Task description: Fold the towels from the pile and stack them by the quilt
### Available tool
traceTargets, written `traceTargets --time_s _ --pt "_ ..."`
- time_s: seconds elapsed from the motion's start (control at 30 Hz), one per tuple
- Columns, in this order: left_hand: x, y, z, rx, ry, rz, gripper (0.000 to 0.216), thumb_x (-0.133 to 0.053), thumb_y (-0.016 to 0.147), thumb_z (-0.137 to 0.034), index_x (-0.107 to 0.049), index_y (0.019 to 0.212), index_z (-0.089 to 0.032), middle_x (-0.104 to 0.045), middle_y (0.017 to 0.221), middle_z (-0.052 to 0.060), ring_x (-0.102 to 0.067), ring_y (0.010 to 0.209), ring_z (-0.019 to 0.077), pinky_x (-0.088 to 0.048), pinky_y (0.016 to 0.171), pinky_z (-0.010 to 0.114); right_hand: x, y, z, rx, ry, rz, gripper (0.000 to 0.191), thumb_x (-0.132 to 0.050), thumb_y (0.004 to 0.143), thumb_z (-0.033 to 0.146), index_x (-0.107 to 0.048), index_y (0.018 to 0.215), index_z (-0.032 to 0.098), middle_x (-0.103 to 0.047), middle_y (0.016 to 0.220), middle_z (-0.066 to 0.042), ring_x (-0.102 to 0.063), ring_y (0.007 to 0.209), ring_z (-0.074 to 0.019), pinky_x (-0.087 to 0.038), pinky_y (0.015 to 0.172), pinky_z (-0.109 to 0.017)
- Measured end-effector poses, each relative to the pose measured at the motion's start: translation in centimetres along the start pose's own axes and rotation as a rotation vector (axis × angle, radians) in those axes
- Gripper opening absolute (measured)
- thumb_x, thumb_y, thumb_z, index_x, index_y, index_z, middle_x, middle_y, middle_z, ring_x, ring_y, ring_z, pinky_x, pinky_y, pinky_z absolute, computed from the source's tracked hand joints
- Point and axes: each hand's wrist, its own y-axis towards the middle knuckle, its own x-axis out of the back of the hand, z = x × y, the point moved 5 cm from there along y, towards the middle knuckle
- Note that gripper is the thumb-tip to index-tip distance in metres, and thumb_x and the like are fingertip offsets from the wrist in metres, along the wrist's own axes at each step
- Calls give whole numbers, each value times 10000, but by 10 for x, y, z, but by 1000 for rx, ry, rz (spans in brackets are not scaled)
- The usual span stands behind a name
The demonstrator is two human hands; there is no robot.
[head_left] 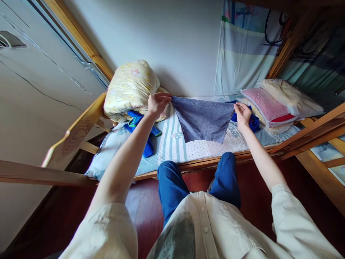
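A grey-blue towel (203,118) hangs stretched between my two hands above the bed's striped and dotted sheet (172,144). My left hand (157,102) is closed on the towel's left top corner, close to a bulky yellow bundle (130,90). The right top corner is pinched by my right hand (242,113), just in front of a crumpled blue cloth (253,122). The towel's lower edge sags toward the mattress.
Blue folded cloths (142,131) lie on the bed under my left forearm. Pink and cream pillows (272,106) sit at the right. Wooden bed rails (75,133) flank both sides, and a wall hanging (242,54) is behind. My knees (199,180) touch the bed's front edge.
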Motion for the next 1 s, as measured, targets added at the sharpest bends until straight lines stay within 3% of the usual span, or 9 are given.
traceTargets --time_s 0.27,0.4,0.6,0.73,1.0 --pt "12 -12 4 157 -92 -26 108 -803 730 -177 -736 810 -145 -642 641 11 -613 640 131 -553 720 266 -3 -1 11 -62 27 124 426 -937 699 520 -776 977 240 -802 1000 -47 -737 1026 -199 -619 894 -319" --pt "14 -23 2 264 -138 14 142 -831 740 -159 -715 822 -155 -667 705 18 -686 735 146 -586 752 269 1 -4 11 -78 60 178 415 -979 654 393 -785 974 213 -799 956 -37 -738 973 -175 -613 888 -307" --pt "13 -43 -2 317 -218 44 154 -791 743 -67 -717 836 -165 -734 840 35 -747 916 163 -612 973 328 7 -14 9 -130 41 203 390 -981 645 392 -793 933 209 -801 915 -27 -730 884 -160 -617 802 -294" --pt "16 -53 6 310 -201 73 149 -802 723 -97 -728 832 -167 -736 842 44 -750 919 181 -625 979 349 14 -25 5 -209 20 223 356 -975 671 397 -802 917 206 -787 869 -18 -725 829 -143 -588 717 -254" --pt "29 -77 26 336 -242 144 129 -797 698 -98 -742 788 -171 -738 862 48 -744 915 189 -641 960 369 34 -53 1 -338 29 270 442 -1040 555 365 -793 881 199 -775 808 -13 -695 716 -127 -556 630 -249"
